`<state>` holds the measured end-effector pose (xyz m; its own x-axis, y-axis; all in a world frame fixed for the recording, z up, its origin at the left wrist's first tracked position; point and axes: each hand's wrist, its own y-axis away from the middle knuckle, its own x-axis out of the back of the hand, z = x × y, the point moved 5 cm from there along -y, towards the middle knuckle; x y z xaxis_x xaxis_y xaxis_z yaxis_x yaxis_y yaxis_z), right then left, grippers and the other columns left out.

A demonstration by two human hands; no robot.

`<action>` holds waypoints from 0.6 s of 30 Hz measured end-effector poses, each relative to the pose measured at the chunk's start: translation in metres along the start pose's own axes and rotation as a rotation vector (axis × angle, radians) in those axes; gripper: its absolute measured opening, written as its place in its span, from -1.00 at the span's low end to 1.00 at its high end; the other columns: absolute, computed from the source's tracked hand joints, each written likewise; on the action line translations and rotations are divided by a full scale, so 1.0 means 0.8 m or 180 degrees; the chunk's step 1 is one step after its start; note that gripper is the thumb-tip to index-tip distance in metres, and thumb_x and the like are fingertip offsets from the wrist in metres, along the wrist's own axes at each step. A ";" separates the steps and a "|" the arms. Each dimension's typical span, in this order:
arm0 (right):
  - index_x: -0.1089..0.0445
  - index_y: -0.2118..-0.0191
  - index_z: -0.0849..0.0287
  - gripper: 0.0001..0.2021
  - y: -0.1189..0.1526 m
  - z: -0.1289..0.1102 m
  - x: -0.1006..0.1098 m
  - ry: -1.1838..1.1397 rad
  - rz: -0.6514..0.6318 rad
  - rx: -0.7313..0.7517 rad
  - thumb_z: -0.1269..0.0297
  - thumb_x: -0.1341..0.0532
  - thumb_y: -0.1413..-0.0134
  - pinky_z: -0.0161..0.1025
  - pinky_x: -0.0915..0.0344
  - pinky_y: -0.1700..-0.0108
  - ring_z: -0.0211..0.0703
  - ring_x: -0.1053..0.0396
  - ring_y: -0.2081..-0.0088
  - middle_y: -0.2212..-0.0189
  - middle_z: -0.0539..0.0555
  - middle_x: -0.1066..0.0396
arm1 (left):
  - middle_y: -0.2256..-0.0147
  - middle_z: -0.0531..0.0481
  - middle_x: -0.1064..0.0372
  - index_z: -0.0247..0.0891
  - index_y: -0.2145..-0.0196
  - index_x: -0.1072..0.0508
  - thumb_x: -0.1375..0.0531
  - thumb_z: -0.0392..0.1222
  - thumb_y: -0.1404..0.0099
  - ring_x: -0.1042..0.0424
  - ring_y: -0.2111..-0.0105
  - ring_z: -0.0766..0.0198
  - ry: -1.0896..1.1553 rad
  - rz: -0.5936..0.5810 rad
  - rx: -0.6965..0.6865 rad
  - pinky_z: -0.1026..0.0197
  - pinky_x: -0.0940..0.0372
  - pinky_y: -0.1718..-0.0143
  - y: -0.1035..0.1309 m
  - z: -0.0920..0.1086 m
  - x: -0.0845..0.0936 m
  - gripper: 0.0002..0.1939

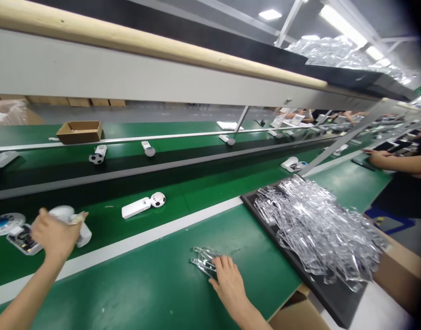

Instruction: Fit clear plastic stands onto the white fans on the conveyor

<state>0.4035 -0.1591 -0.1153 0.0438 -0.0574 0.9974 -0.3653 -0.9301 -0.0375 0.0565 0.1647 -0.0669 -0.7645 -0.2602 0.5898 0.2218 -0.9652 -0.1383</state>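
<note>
Over the green conveyor belt at the left, my left hand [55,233] is closed on a white plastic part [84,234], slightly blurred. Beside it lie an opened device with a circuit board [24,239] and a round white piece with a blue centre [4,223]. My right hand [228,283] rests on the green table [135,293], its fingers wrapped over a few clear plastic pieces [204,260]. Between the hands, further off, a white device with a football-patterned head [145,204] lies on the belt.
A black tray [286,256] heaped with clear plastic pieces [320,224] stands at the right, beside a slanted metal post [334,146]. A shelf [162,78] spans overhead. Other devices and a cardboard box [80,133] lie beyond. Another person's arm [403,162] reaches in from the right.
</note>
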 end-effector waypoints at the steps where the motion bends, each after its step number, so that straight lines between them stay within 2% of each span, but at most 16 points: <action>1: -0.31 0.28 0.15 -0.68 0.004 0.004 -0.005 0.0052 0.0003 0.0037 0.52 -0.35 0.22 -0.09 -0.32 0.27 0.05 -0.35 0.27 0.32 0.10 -0.37 | 0.00 -0.22 -0.29 -0.28 0.05 -0.25 -0.27 -0.01 0.01 -0.16 -0.08 -0.24 -0.0151 -0.0139 -0.0584 -0.14 -0.16 0.01 0.004 0.019 -0.016 -0.41; 3: -0.33 0.28 0.13 -0.76 0.005 0.008 -0.006 -0.0012 -0.0013 0.0075 0.52 -0.27 0.13 -0.13 -0.33 0.29 0.04 -0.37 0.26 0.31 0.10 -0.39 | -0.07 -0.30 -0.23 -0.29 -0.04 -0.25 -0.25 0.03 -0.01 -0.10 -0.13 -0.23 -0.0336 -0.0693 -0.1565 -0.11 -0.02 -0.10 0.030 0.059 -0.068 -0.33; 4: -0.34 0.30 0.12 -0.81 0.003 0.009 -0.004 -0.0101 -0.0037 0.0063 0.52 -0.22 0.07 -0.16 -0.32 0.30 0.02 -0.38 0.25 0.31 0.10 -0.40 | -0.07 -0.27 -0.24 -0.24 -0.04 -0.28 -0.27 0.02 0.02 -0.10 -0.13 -0.19 -0.0353 -0.0996 -0.1783 -0.07 0.02 -0.13 0.045 0.074 -0.099 -0.33; 5: -0.34 0.32 0.11 -0.85 0.001 0.012 0.001 -0.0219 -0.0067 0.0026 0.51 -0.16 0.00 -0.19 -0.32 0.33 0.00 -0.40 0.27 0.31 0.09 -0.41 | -0.09 -0.28 -0.22 -0.21 -0.04 -0.31 -0.27 0.01 0.02 -0.06 -0.16 -0.20 -0.0417 -0.1350 -0.1892 -0.08 0.08 -0.15 0.060 0.085 -0.131 -0.36; 7: -0.34 0.37 0.10 -0.81 -0.004 0.022 0.014 -0.0556 -0.0116 -0.0129 0.47 -0.03 -0.11 -0.24 -0.29 0.39 -0.06 -0.42 0.34 0.35 0.08 -0.42 | -0.02 -0.29 -0.29 -0.17 0.00 -0.38 -0.28 -0.06 0.04 -0.08 -0.14 -0.23 -0.0463 -0.1782 -0.1727 -0.13 0.14 -0.14 0.077 0.099 -0.184 -0.41; 9: -0.33 0.35 0.10 -0.75 -0.008 0.034 0.031 -0.1064 -0.0107 -0.0409 0.40 0.06 -0.18 -0.26 -0.27 0.43 -0.11 -0.41 0.44 0.43 0.06 -0.42 | 0.10 -0.29 -0.36 -0.20 0.04 -0.42 -0.27 -0.13 0.07 -0.15 -0.06 -0.28 -0.0425 -0.1885 -0.1464 -0.19 0.14 -0.10 0.078 0.104 -0.212 -0.44; 11: -0.33 0.24 0.11 -0.74 -0.013 0.042 0.048 -0.1734 -0.0062 -0.0716 0.28 0.10 -0.22 -0.27 -0.27 0.44 -0.13 -0.38 0.48 0.49 0.03 -0.40 | 0.20 -0.26 -0.38 -0.20 0.06 -0.43 -0.27 -0.16 0.11 -0.20 0.00 -0.29 -0.0327 -0.1804 -0.1295 -0.21 0.10 -0.06 0.069 0.108 -0.213 -0.44; 13: -0.28 0.07 0.11 -0.69 -0.023 0.033 0.061 -0.2440 -0.0114 -0.0926 0.15 0.10 -0.24 -0.27 -0.29 0.39 -0.15 -0.38 0.44 0.48 0.01 -0.38 | 0.20 -0.20 -0.38 -0.16 0.02 -0.39 -0.27 -0.11 0.07 -0.25 0.04 -0.22 -0.0210 -0.1751 -0.1172 -0.14 -0.01 -0.02 0.062 0.113 -0.195 -0.41; 14: -0.23 -0.04 0.10 -0.64 -0.031 0.022 0.066 -0.2737 -0.0209 -0.0962 0.10 0.08 -0.24 -0.26 -0.30 0.36 -0.15 -0.37 0.42 0.47 -0.01 -0.36 | 0.18 -0.16 -0.38 -0.12 -0.02 -0.35 -0.27 -0.07 0.05 -0.28 0.06 -0.15 0.0065 -0.1795 -0.1021 -0.08 -0.08 0.00 0.061 0.118 -0.182 -0.39; 16: -0.08 -0.20 0.06 -0.53 -0.050 -0.012 0.075 -0.3107 -0.0433 -0.0856 0.07 0.01 -0.20 -0.23 -0.32 0.32 -0.16 -0.35 0.40 0.45 -0.04 -0.31 | 0.12 -0.08 -0.37 -0.07 -0.07 -0.28 -0.27 -0.01 -0.01 -0.34 0.11 0.00 0.1167 -0.2028 -0.0484 0.07 -0.19 0.09 0.074 0.131 -0.154 -0.36; 18: 0.03 -0.26 0.00 -0.43 -0.071 -0.054 0.088 -0.3138 -0.0497 -0.0592 0.10 -0.06 -0.16 -0.20 -0.32 0.27 -0.17 -0.33 0.38 0.39 -0.03 -0.28 | 0.10 -0.04 -0.37 -0.08 -0.06 -0.28 -0.27 0.00 -0.04 -0.38 0.16 0.10 0.2574 -0.2336 0.0264 0.14 -0.26 0.16 0.103 0.147 -0.133 -0.39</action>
<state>0.3874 -0.0948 -0.0400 0.8203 -0.2919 0.4918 -0.4251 -0.8864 0.1830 0.2272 0.1161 -0.0475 -0.8919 0.4085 -0.1939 -0.4329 -0.8953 0.1052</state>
